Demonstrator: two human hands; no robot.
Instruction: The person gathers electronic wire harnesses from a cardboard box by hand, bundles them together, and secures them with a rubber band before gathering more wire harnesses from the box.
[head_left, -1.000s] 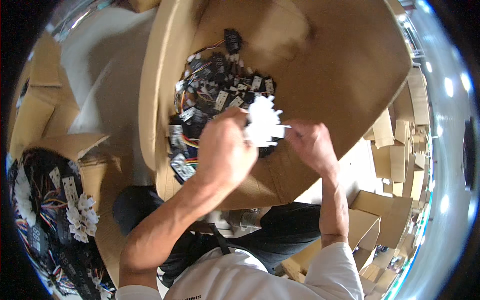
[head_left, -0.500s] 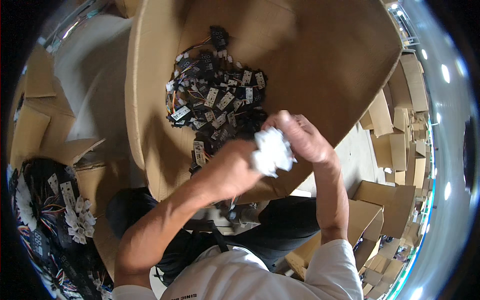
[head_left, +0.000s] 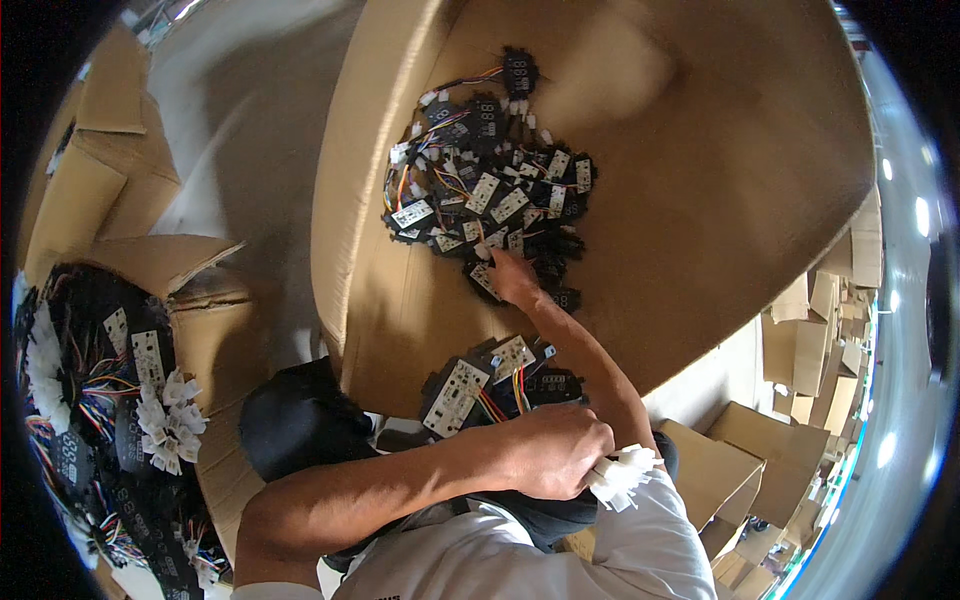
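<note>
Head view: left grip (head_left: 562,452) clenches boxy white connectors (head_left: 625,477); right grip (head_left: 515,280) (at flat boards (head_left: 510,206)) unclear.

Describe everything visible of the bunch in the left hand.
The bunch has several dark boards, two showing pale rectangular faces with dark marks. Coloured wires run from the boards toward the left hand, whose closed fist hides the middle. White, plastic-looking connectors fan out to the right of the fist. The boards overlap the near edge of the carton in view; whether they touch it is unclear.
</note>
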